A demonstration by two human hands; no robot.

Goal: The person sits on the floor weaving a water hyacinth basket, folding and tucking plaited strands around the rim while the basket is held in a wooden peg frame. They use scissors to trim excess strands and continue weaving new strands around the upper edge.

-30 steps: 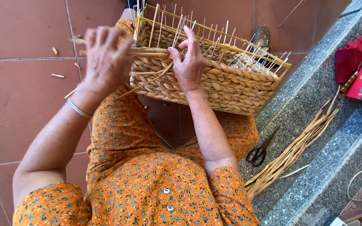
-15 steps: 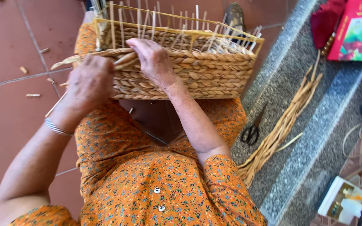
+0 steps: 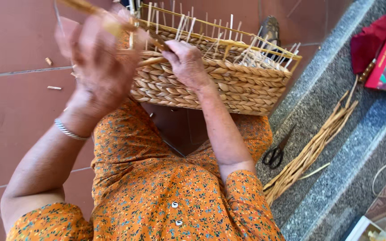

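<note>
Fingers [image 3: 175, 49] pinching flat straw strand [image 3: 153, 60], braided basket [image 3: 228, 85]

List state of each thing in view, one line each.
woven basket: unfinished, stakes sticking up, resting on lap
weaving strand: pulled up, gripped by left hand
right hand: pressing basket rim
scissors: closed, lying on step
reed bundle: loose, lying on step

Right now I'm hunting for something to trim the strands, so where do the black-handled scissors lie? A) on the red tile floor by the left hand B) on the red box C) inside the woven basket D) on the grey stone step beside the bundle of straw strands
D: the scissors lie on the grey stone step, right next to the bundle of straw strands, apart from the woven basket.
</note>
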